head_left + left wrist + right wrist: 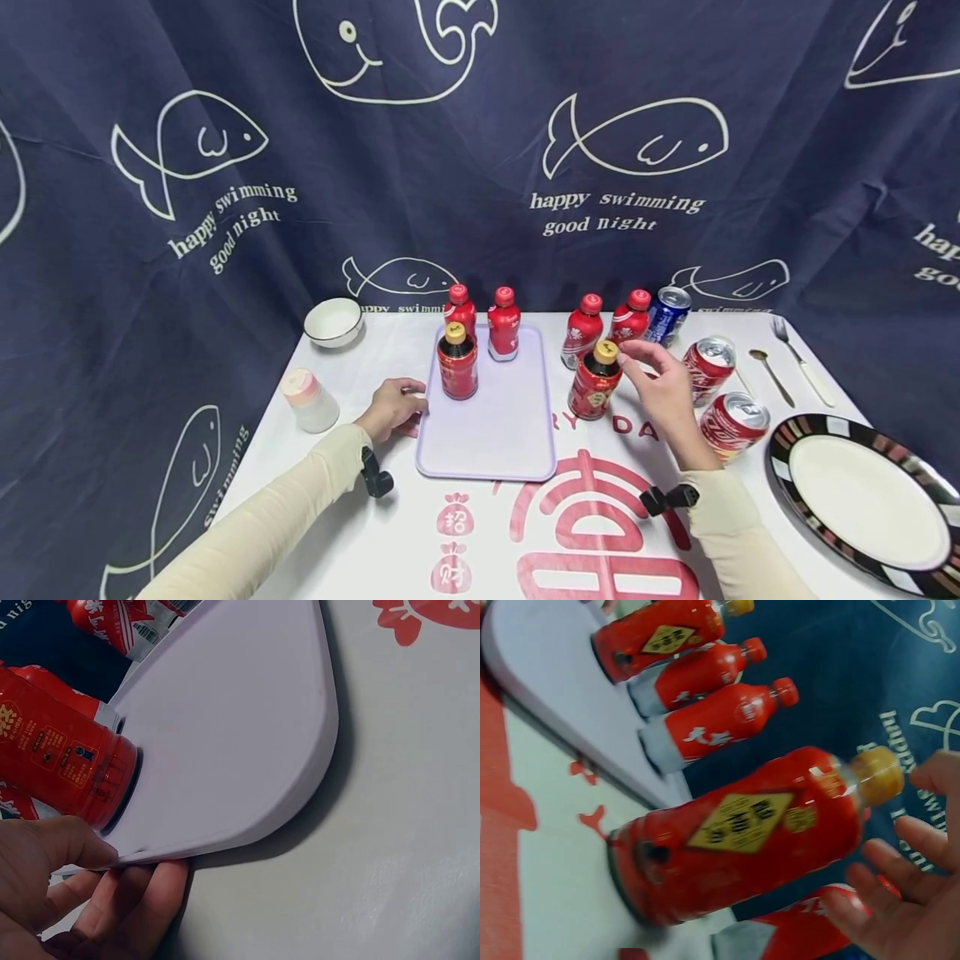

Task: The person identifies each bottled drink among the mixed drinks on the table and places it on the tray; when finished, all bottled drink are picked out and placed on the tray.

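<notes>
At the left edge of the lilac tray (487,442), my left hand (393,408) pinches the rim, thumb above and fingers against the outside, as the left wrist view shows. On the tray stand a gold-capped red drink bottle (458,367) and two red-capped bottles, one (504,325) at the back. Right of the tray is a second gold-capped drink bottle (742,832), on the cloth. My right hand (660,383) is beside its cap, fingertips close to it; in the right wrist view the fingers are spread, not wrapped round the bottle.
Behind the right bottle stand two more red-capped bottles (582,329) and a blue can (667,315). Red cans (735,423), a spoon (772,377), a fork (802,362) and a dark-rimmed plate (870,500) lie right. A bowl (333,322) and pink-capped jar (309,402) stand left.
</notes>
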The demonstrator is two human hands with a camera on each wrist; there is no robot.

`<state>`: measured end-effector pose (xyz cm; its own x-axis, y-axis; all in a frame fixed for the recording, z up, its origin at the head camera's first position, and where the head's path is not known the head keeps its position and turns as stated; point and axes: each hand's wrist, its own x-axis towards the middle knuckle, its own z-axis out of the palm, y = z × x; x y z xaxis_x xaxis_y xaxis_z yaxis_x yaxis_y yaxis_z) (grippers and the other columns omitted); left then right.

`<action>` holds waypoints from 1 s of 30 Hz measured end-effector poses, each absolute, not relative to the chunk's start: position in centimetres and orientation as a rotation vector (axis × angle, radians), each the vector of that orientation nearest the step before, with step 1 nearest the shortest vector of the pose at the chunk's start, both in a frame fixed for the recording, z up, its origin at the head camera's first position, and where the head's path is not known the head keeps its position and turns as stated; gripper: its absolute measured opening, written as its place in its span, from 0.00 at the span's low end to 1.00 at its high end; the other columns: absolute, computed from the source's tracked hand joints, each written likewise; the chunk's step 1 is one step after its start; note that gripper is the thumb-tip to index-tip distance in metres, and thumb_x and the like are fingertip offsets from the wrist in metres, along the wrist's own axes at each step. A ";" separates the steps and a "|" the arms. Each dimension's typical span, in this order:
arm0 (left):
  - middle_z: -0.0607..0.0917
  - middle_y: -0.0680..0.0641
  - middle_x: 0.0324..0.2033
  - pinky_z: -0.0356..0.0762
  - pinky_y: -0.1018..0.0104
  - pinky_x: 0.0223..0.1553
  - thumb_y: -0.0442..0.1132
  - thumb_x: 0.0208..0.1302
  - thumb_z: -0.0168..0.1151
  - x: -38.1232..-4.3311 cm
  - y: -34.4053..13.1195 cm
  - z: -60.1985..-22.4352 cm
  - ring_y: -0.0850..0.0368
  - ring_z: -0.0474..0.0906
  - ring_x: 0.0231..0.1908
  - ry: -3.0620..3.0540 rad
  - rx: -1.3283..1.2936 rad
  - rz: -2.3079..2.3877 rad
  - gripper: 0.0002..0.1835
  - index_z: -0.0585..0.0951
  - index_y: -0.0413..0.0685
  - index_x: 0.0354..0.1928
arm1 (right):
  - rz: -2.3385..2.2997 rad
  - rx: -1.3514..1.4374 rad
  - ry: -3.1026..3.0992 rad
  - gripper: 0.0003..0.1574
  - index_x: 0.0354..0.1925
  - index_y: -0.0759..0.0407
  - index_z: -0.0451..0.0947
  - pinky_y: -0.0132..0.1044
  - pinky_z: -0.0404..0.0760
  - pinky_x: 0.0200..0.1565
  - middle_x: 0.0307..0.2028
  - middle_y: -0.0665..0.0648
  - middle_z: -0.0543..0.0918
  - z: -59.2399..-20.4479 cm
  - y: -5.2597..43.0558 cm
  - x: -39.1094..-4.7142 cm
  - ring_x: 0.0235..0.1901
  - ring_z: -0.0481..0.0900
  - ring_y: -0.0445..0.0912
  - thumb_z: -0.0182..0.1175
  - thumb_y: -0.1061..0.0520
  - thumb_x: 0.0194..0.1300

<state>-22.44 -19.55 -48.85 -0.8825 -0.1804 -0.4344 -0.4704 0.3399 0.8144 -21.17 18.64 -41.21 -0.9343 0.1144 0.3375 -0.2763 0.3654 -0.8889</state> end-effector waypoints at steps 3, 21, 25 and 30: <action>0.77 0.44 0.22 0.82 0.60 0.15 0.29 0.46 0.61 -22.4 -19.6 -48.9 0.58 0.75 0.14 2.338 -0.581 1.564 0.21 0.78 0.45 0.46 | 1.658 0.152 -2.385 0.25 0.52 0.65 0.73 0.17 0.76 0.42 0.48 0.63 0.79 -42.8 18.8 -22.2 0.45 0.75 0.35 0.60 0.53 0.60; 0.77 0.45 0.22 0.83 0.60 0.16 0.29 0.46 0.62 -22.7 -19.7 -48.9 0.57 0.76 0.15 2.334 -0.583 1.551 0.20 0.78 0.46 0.46 | 1.992 0.183 -2.312 0.26 0.54 0.60 0.71 0.23 0.76 0.41 0.40 0.46 0.76 -45.7 18.3 -24.2 0.41 0.72 0.40 0.56 0.47 0.63; 0.77 0.45 0.22 0.83 0.60 0.16 0.29 0.46 0.61 -22.8 -19.7 -49.0 0.58 0.75 0.15 2.326 -0.576 1.567 0.20 0.78 0.45 0.46 | 2.086 0.222 -2.253 0.24 0.54 0.61 0.71 0.24 0.77 0.40 0.41 0.47 0.77 -45.7 18.3 -24.3 0.40 0.72 0.41 0.56 0.49 0.63; 0.77 0.46 0.21 0.83 0.60 0.16 0.29 0.46 0.61 -22.8 -19.8 -49.1 0.59 0.74 0.15 2.326 -0.590 1.557 0.20 0.78 0.46 0.46 | 2.273 0.302 -2.131 0.28 0.56 0.69 0.67 0.25 0.79 0.44 0.45 0.53 0.79 -45.5 18.1 -24.4 0.43 0.74 0.40 0.56 0.52 0.64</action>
<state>-22.82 -19.78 -49.07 -0.8773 -0.1777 -0.4459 -0.4799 0.3356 0.8106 -24.40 18.09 -45.50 -0.9814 -0.1229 0.1478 -0.1396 -0.0730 -0.9875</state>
